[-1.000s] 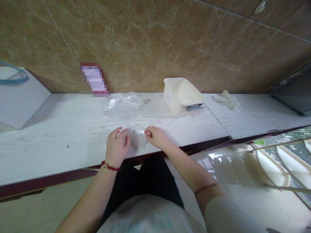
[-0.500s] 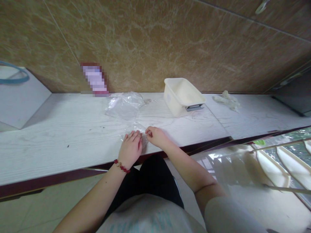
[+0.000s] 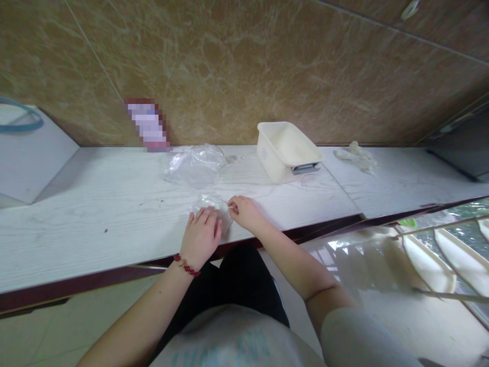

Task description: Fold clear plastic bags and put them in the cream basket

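A small clear plastic bag [image 3: 224, 214] lies near the front edge of the white wood-grain counter [image 3: 126, 204]. My left hand [image 3: 201, 232], with a red bead bracelet at its wrist, rests flat on the bag's left part, fingers stretched out. At the bag's right edge my right hand [image 3: 246, 213] pinches the film between thumb and fingers. Just behind my hands lies a second, larger heap of clear plastic [image 3: 196, 165], touched by neither hand. Part of the small bag is hidden under my left hand.
An open cream plastic bin [image 3: 273, 160] with a grey latch stands behind my right hand. Further right lies a crumpled whitish glove-like item [image 3: 359, 157]. A white box [image 3: 34, 158] with a blue strap is at far left. Cream trays [image 3: 428, 260] stand on a rack at lower right.
My left hand has slid slightly left and down across the bag, uncovering more film between the hands. My right hand keeps its pinch nearly in place.
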The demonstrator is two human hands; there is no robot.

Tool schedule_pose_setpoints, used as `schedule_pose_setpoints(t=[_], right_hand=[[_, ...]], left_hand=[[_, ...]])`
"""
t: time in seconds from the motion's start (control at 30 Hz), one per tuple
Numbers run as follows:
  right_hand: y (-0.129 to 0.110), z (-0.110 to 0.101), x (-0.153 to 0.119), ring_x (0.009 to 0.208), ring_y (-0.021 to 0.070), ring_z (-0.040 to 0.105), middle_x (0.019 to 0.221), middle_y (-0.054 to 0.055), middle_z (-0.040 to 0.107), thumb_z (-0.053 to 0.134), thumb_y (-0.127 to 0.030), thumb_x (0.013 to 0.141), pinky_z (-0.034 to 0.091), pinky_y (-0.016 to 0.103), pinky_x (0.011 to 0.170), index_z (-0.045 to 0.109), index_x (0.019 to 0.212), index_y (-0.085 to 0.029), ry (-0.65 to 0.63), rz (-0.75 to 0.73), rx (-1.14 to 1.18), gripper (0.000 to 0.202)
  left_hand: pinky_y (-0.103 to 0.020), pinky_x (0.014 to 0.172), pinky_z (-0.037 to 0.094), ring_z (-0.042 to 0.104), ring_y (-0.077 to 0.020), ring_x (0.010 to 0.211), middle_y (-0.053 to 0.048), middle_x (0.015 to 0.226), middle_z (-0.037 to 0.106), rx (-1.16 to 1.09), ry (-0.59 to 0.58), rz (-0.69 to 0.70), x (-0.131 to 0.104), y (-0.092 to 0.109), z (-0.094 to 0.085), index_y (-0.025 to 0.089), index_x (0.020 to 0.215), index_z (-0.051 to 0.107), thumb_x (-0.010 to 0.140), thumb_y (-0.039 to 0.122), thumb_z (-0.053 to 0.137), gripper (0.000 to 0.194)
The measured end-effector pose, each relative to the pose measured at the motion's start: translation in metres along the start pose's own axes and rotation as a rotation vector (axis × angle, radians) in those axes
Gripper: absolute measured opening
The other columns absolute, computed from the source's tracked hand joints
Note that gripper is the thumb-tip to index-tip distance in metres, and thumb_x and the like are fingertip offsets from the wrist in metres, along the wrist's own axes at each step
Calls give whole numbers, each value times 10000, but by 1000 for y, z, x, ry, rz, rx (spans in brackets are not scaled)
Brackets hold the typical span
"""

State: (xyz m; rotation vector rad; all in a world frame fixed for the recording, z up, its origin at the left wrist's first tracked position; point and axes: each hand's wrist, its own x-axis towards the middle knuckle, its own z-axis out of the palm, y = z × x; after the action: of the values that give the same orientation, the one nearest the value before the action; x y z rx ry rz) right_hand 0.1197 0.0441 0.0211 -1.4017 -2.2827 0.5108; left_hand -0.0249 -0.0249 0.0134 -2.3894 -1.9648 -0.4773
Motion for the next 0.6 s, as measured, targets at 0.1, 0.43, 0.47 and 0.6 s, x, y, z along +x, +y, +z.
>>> schedule_pose_setpoints(t=[0.1, 0.43, 0.47, 0.6], right_hand=[[-3, 1, -2, 842, 152, 516, 858, 56, 590, 500, -170, 756, 389, 290, 812, 586, 836, -155, 95, -57, -74, 118], [-12, 20, -37, 1234, 204, 324, 1288, 109, 437, 388, -385, 845, 224, 373, 1038, 440, 1222, -115, -54, -263, -178, 467], [-10, 20, -40, 1252, 213, 294, 1318, 112, 399, 385, -411, 842, 204, 388, 1047, 416, 1245, -115, -69, -261, -196, 501], [0, 13, -44, 1276, 223, 252, 1352, 113, 347, 398, -464, 825, 196, 410, 1053, 364, 1288, -127, -112, -307, -210, 574]], left_hand=[[-454, 993, 260, 390, -264, 1184, -101, 1259, 479, 8, 5, 25, 12, -8, -3, 118, 1158, 515, 854, 262, 275, 413], [-494, 1015, 187, 261, -273, 1265, -90, 1368, 328, 35, -170, 121, 23, -28, 14, 133, 1291, 367, 844, 325, 299, 491], [-499, 1014, 181, 252, -276, 1268, -87, 1373, 319, 39, -168, 118, 23, -31, 15, 146, 1295, 363, 847, 352, 293, 498], [-497, 1012, 183, 233, -292, 1272, -106, 1384, 294, 58, -169, 103, 21, -44, 15, 159, 1305, 347, 844, 439, 290, 543]])
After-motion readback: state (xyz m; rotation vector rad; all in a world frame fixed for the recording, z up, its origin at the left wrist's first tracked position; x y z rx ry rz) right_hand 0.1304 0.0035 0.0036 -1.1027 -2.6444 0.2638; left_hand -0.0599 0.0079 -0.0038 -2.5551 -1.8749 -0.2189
